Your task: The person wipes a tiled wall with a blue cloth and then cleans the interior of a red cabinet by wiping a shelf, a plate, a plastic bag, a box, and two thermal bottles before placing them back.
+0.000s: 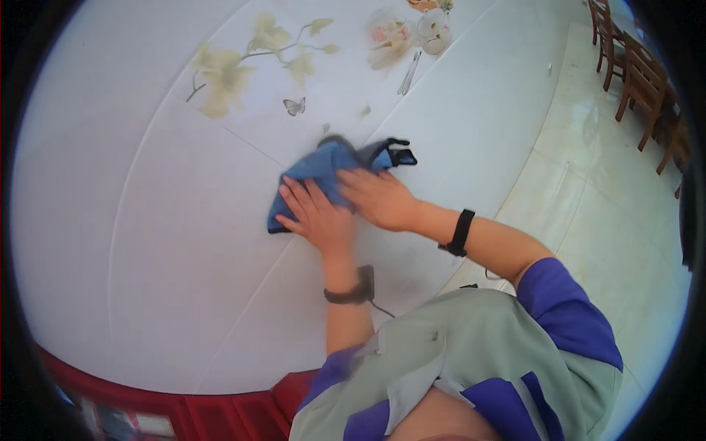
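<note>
A blue cloth (323,163) with dark edging lies bunched against a large white surface (198,242). My left hand (320,217) presses flat on the cloth's lower left part, its fingers stretched and spread. Beside it, my right hand (379,197) rests on the cloth's right part with its fingers extended, slightly blurred by motion. The cloth's upper right corner (403,156) is folded and sticks out past my right hand. Each wrist wears a dark band, the right one (461,234) and the left one (354,288), where a cord hangs.
Printed pale flowers (224,70), a butterfly (294,106) and cutlery (409,73) decorate the white surface, which has thin seams. Red seating (220,415) runs along the lower left. Wooden chairs (646,81) stand on the glossy tiled floor (581,198) at right.
</note>
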